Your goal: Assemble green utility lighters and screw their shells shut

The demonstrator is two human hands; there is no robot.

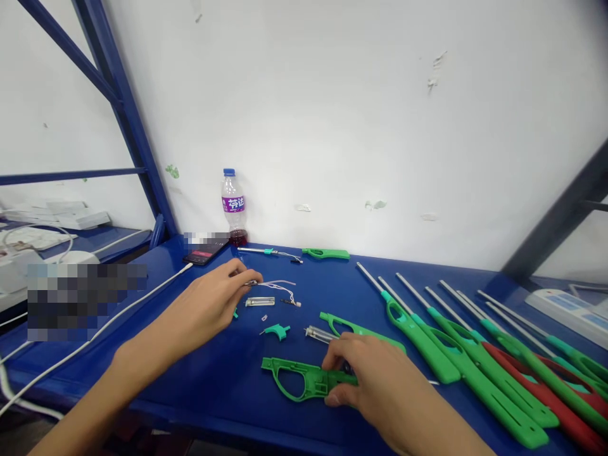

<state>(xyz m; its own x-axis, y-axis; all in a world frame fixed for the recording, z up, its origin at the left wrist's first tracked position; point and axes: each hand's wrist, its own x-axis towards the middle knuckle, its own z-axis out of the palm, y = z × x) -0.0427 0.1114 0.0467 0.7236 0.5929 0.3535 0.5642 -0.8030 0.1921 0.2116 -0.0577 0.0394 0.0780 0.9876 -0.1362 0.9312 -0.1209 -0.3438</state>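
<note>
My left hand [216, 301] is pinched on a thin white wire assembly [278, 288] lying on the blue table [228, 373]. Beside it rest a small clear-and-metal part [259, 302] and a teal trigger piece [277, 330]. My right hand [368, 373] lies nearer me, fingers closed on an open green lighter shell half [299, 377]. Just beyond it lie a second green shell half [356, 329] and a clear tube [319, 334].
Several finished green and red long-nosed lighters [475, 361] lie in a row at the right. A bottle [233, 209], a phone [204, 253], a metal nozzle with wire [268, 252] and a green handle [327, 254] stand near the wall. A white cable [118, 313] crosses the left.
</note>
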